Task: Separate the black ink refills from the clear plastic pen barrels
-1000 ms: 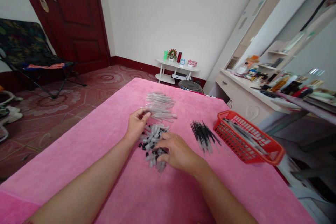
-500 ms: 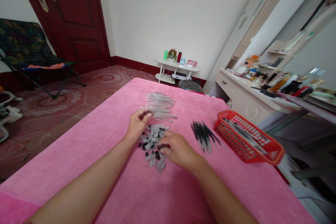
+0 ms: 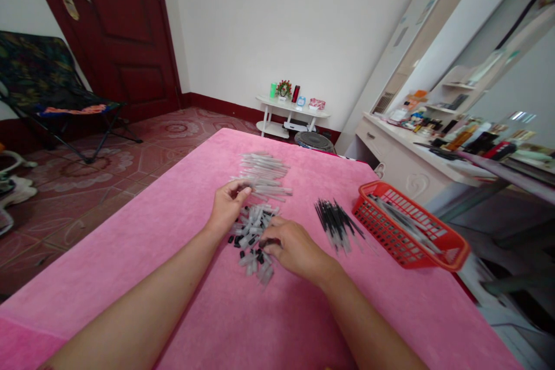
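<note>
My left hand [image 3: 228, 202] is closed in a pinch at the near left end of a stack of thin translucent tubes [image 3: 264, 170]. Whatever lies between its fingertips is too blurred to name. Closer to me, a loose pile of small clear and black caps [image 3: 254, 222] spreads over the pink cloth. My right hand [image 3: 288, 243] reaches into the right side of this pile, thumb and fingers curled together; what they grip, if anything, is hidden. To the right lies a fanned bunch of thin black sticks with pale translucent ends [image 3: 336, 222], apart from both hands.
A red plastic basket [image 3: 377, 238] with more slender pieces inside stands on the right of the pink-covered table [image 3: 143, 219]. Beyond the table are a round dark stool [image 3: 314, 140] and a low white stand [image 3: 271, 104]. A cluttered dresser [image 3: 390, 144] stands at right.
</note>
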Demonstrator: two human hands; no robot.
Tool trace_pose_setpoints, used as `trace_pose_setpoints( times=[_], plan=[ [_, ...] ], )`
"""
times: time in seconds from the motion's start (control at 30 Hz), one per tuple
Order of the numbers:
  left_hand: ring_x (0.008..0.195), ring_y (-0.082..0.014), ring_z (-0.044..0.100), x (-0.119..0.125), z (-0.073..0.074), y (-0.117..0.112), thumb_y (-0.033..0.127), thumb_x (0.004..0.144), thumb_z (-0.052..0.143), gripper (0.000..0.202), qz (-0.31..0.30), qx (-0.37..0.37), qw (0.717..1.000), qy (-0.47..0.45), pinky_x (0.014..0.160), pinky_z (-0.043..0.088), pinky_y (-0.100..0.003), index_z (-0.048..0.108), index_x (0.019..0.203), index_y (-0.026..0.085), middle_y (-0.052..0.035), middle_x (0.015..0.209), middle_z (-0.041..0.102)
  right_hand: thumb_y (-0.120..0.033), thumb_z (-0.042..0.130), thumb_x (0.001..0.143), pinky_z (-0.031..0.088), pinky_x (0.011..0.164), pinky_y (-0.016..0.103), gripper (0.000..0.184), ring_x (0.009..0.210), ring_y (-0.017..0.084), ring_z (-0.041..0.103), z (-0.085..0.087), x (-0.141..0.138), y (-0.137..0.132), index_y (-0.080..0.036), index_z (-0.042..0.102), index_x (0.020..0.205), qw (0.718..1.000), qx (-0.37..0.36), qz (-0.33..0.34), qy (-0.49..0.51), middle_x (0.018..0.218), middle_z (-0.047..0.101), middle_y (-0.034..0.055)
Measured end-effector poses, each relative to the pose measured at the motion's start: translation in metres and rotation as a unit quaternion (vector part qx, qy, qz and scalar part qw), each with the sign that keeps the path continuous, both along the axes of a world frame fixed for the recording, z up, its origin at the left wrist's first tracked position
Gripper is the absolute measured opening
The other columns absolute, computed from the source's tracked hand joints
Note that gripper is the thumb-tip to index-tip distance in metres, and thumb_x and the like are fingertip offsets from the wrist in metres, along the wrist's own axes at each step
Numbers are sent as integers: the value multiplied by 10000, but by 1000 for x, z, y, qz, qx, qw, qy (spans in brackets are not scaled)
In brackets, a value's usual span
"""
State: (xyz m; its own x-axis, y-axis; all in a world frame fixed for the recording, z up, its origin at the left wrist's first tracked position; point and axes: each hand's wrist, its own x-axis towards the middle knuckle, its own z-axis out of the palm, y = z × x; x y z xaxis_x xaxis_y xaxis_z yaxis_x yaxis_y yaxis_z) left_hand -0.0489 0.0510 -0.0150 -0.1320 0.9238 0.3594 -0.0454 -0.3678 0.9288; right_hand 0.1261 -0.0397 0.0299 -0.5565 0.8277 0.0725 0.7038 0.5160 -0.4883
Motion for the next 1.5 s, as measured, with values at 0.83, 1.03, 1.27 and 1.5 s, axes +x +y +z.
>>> trace_pose_setpoints(
  times=[0.83,1.03,1.27,1.5],
  plan=[
    [760,-174,628,4,2,-5,307,687,653,228,-24,-12,999,34,752,489,-303,683,839,140,-45,807,701,-130,595,788,392,723,210,208,809,132,564,-1,-2,0,-233,707,930,1000,11,17,1,860,612,22],
    [771,-175,630,3,-1,-4,306,693,656,239,-27,-13,999,36,758,488,-301,684,862,139,-48,824,701,-135,592,793,396,734,210,206,820,131,567,-3,-2,1,-232,704,936,1000,17,24,1,872,623,23],
    [794,-181,634,5,1,-6,293,692,656,235,-30,-18,999,40,774,489,-305,687,865,136,-52,839,703,-140,591,797,396,742,213,213,825,132,567,-4,-2,1,-239,706,946,1000,18,21,-8,881,625,22],
    [822,-191,635,5,0,-6,291,698,654,242,-35,-21,998,49,794,487,-318,688,878,133,-67,871,702,-155,590,799,400,745,212,194,821,129,567,-5,-2,1,-240,706,930,1000,21,20,-6,873,623,18]
  ],
)
